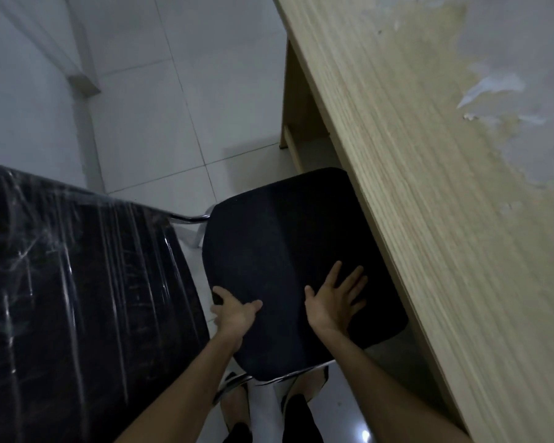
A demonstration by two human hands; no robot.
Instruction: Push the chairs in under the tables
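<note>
A black fabric chair seat (279,238) on a chrome frame stands in the middle, its right side tucked under the edge of a light wooden table (429,174). My left hand (234,311) grips the seat's near left edge, thumb on top and fingers curled under. My right hand (336,298) lies flat on the seat with its fingers spread. A second black chair (77,298), wrapped in clear plastic, fills the lower left, close beside the first one.
White floor tiles (173,107) stretch to the upper left, where a white wall corner (80,81) juts out. The table's side panel (293,100) reaches the floor at the top middle. My legs and feet (266,410) stand just behind the seat.
</note>
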